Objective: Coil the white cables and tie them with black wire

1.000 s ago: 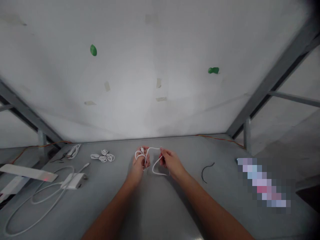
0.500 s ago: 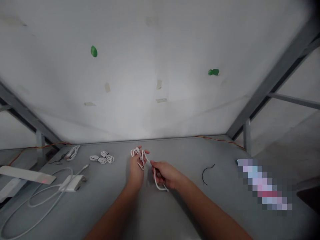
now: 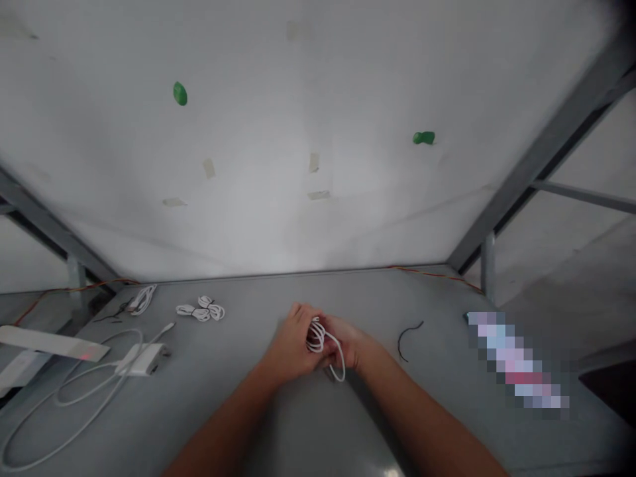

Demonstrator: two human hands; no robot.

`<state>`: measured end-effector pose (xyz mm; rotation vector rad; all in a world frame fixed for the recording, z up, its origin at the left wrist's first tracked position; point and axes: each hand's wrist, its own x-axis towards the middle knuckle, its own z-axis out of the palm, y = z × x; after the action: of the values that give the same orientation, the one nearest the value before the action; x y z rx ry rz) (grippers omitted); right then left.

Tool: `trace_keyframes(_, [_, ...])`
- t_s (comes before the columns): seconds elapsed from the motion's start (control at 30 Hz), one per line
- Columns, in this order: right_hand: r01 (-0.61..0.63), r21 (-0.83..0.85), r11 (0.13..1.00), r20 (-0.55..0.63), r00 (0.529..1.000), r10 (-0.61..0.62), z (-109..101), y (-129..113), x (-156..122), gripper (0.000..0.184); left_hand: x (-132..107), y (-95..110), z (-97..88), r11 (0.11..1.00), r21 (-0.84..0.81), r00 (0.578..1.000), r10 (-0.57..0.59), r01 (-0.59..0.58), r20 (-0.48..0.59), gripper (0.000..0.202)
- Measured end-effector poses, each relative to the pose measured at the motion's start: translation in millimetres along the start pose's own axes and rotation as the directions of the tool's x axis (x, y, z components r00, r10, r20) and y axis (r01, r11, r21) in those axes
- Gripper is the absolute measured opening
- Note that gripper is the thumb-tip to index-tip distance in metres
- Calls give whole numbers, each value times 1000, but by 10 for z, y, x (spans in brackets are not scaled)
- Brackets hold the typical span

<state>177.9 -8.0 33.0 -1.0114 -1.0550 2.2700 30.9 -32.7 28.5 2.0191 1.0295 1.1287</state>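
Observation:
Between my two hands is a white cable (image 3: pixel 316 335), gathered into several small loops, with one larger loop hanging down on the right side. My left hand (image 3: pixel 294 341) is curled around the loops from the left. From the right, my right hand (image 3: pixel 345 336) closes on the same coil, its fingers partly hidden behind the cable and the left hand. Both hands meet above the grey table (image 3: pixel 318 437). A thin black tie (image 3: pixel 403 339) lies on the table to the right of my hands.
Two tied white cable bundles (image 3: pixel 201 309) lie at the left, with another white cable coil (image 3: pixel 143 300) farther left. A white charger (image 3: pixel 142 360) with a long cord sits nearer. A white power strip (image 3: pixel 54 343) is at the left edge. A pixelated object (image 3: pixel 517 364) lies right.
My left hand has moved right to meet my right hand. The cable, earlier looser and stretched between the hands, is now bunched in a tighter coil. The view has shifted slightly.

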Motion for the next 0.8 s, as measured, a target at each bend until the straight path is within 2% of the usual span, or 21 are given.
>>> trace_keyframes(0.07, [-164,62,985,99,983,157,-7,-29,-14,43,7,29,18,1000,-21,999,-19,18,-33,16])
trace_keyframes(0.1, [-215,89,973,134,970,202,-13,-39,-21,43,11,31,16,1000,-19,998,-23,22,-59,10])
trace_keyframes(0.13, [-214,114,970,145,970,197,-21,-46,-30,41,18,22,6,1000,-16,996,-28,27,-90,10])
trace_keyframes(0.2, [-143,183,973,143,983,117,-36,-58,-54,29,36,-24,-30,996,-50,982,-80,72,-173,14])
trace_keyframes(0.27, [7,222,975,121,992,-35,-52,-76,-95,10,60,-99,-79,978,-140,948,-186,154,-256,15])
trace_keyframes(0.3, [74,224,972,122,987,-103,-61,-90,-121,7,73,-143,-105,965,-181,928,-237,190,-288,16])
trace_keyframes(0.43, [267,172,948,128,948,-290,-104,-167,-246,18,120,-319,-200,902,-306,839,-407,306,-362,22])
trace_keyframes(0.53, [311,119,943,131,937,-325,-144,-208,-305,29,134,-409,-238,784,-464,759,-577,412,-301,22])
trace_keyframes(0.6, [335,88,938,106,933,-343,-164,-216,-306,32,136,-423,-245,699,-551,736,-644,456,-208,25])
trace_keyframes(0.7, [413,74,908,-23,911,-412,-174,-213,-254,32,139,-363,-252,552,-691,750,-662,467,-22,31])
trace_keyframes(0.8, [495,110,862,-199,861,-469,-182,-211,-179,39,147,-242,-282,417,-784,772,-623,459,121,38])
